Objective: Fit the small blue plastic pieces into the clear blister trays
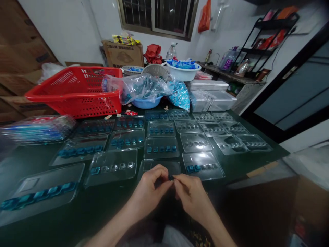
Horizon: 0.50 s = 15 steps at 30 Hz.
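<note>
My left hand and my right hand meet above the near edge of the table, fingers pinched together. Between their fingertips is a small dark piece, too small and covered to name. Just beyond, partly hidden by my left hand, lies a clear plastic tray. To its right, another clear tray has two blue square pieces in its row of hollows. On the left, a clear tray holds one blue piece at the left end of its row.
Several more clear trays cover the dark green table, many with blue pieces. Behind them stand a red basket, a blue basin under plastic, a bag of blue pieces and stacked clear trays. A blurred tray stack sits left.
</note>
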Tool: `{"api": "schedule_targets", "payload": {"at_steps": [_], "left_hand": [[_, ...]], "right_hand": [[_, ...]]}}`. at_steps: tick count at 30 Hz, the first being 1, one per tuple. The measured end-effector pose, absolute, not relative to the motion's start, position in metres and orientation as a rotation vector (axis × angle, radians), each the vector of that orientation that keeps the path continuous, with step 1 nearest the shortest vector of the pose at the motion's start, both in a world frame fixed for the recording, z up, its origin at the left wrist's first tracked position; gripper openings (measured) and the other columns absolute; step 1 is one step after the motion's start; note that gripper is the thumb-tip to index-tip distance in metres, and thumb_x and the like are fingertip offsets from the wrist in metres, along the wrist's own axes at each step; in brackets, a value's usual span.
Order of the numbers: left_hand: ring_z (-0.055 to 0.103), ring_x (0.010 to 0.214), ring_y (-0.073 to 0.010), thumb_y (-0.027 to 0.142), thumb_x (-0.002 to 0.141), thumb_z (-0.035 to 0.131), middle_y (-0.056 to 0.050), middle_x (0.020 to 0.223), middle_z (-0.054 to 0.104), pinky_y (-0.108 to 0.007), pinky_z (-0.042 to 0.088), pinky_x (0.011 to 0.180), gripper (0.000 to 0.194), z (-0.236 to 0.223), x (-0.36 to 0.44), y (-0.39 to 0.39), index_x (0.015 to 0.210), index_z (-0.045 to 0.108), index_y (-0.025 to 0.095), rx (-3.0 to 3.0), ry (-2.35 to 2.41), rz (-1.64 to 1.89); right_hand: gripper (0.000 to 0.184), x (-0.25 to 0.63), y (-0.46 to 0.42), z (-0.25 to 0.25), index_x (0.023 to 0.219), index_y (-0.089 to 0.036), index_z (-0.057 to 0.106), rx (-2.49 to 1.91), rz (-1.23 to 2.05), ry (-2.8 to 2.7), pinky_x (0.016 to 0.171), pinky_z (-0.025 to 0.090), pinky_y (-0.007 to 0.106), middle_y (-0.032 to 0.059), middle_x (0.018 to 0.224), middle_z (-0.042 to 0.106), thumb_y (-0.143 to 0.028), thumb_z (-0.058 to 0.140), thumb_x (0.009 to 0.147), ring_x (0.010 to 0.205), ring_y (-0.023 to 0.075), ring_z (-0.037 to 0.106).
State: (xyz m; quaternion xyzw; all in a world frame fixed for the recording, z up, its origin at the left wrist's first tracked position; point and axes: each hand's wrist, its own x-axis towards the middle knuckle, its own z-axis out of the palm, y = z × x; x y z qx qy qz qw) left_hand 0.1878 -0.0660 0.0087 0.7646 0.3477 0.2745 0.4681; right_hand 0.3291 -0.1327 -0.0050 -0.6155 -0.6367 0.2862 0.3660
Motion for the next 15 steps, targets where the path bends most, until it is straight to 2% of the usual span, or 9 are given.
{"api": "schedule_targets", "payload": {"at_steps": [4, 11, 15], "left_hand": [[0.050, 0.071, -0.0118, 0.012, 0.072, 0.049, -0.001, 0.077, 0.054, -0.023, 0.039, 0.065, 0.007, 0.006, 0.187, -0.067, 0.066, 0.052, 0.016, 1.902, 0.856, 0.604], [0.052, 0.068, -0.0130, 0.015, 0.069, 0.050, 0.000, 0.072, 0.057, -0.023, 0.039, 0.063, 0.008, 0.005, 0.188, -0.062, 0.070, 0.058, 0.016, 1.786, 0.910, 0.537], [0.053, 0.068, -0.0130, 0.010, 0.064, 0.052, 0.001, 0.070, 0.058, -0.023, 0.039, 0.064, 0.011, -0.001, 0.191, -0.060, 0.068, 0.060, 0.016, 1.706, 0.900, 0.591]], "right_hand": [[0.021, 0.330, -0.131, -0.009, 0.061, -0.016, 0.051, -1.668, 0.583, -1.719, 0.052, 0.031, 0.021, -0.0023, 0.057, 0.049, -0.015, 0.041, 0.080, 0.053, 0.0086, 0.045], [0.014, 0.325, -0.131, -0.014, 0.062, -0.017, 0.053, -1.676, 0.480, -1.624, 0.052, 0.032, 0.021, -0.0023, 0.058, 0.049, -0.013, 0.045, 0.072, 0.053, 0.0092, 0.046], [0.013, 0.321, -0.133, -0.017, 0.060, -0.017, 0.051, -1.616, 0.454, -1.551, 0.050, 0.031, 0.021, -0.0025, 0.057, 0.047, -0.012, 0.045, 0.071, 0.052, 0.0089, 0.044]]}}
